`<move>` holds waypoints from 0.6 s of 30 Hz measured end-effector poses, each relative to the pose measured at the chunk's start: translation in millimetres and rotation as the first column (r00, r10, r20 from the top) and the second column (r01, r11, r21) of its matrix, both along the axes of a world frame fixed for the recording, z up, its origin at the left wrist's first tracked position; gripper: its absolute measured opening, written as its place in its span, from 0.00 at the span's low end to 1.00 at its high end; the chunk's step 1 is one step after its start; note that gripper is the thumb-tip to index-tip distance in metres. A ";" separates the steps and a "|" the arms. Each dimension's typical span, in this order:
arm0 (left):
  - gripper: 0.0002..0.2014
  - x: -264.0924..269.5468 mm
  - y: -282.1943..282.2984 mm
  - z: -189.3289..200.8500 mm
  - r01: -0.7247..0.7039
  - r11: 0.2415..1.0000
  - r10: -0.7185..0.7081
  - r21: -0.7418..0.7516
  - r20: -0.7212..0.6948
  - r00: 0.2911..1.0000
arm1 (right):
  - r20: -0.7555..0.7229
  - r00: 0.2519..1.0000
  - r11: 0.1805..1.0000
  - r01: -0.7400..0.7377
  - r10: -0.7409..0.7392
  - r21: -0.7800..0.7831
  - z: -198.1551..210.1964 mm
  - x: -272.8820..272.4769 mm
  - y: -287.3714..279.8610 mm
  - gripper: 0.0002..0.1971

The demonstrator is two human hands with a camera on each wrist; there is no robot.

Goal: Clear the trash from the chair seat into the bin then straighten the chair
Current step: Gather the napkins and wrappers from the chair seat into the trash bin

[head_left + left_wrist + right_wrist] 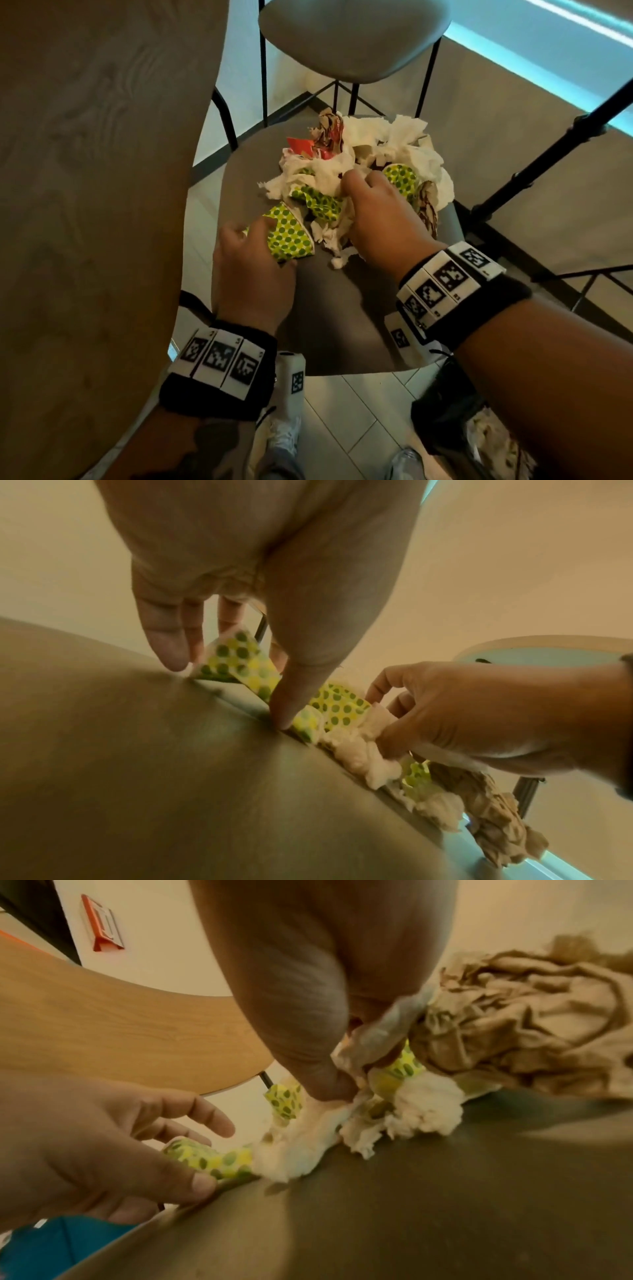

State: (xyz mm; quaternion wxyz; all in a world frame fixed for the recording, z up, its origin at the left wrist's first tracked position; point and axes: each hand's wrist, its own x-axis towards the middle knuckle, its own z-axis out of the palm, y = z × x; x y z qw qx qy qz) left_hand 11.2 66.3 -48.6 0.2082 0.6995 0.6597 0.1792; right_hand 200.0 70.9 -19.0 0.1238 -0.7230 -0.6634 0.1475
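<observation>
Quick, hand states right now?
Left hand: open, fingertips straddling the dotted cup.
Right hand: gripping white tissue.

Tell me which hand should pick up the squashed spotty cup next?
Probably left. The left hand straddles the squashed spotty cup, thumb touching it; the right hand is busy, gripping white tissue.
</observation>
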 end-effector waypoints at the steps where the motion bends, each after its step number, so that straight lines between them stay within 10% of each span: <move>1: 0.32 -0.4 -0.4 0.9 -0.002 1.000 0.002 -0.001 0.009 1.000 | -0.028 1.000 1.000 -0.003 0.004 0.024 -0.8 1.0 -0.2 0.17; 18: 0.21 -1.2 -32.9 49.9 0.081 0.996 -0.071 -0.037 0.236 0.969 | -0.363 0.917 0.961 0.235 -0.168 0.149 50.1 15.8 -42.8 0.05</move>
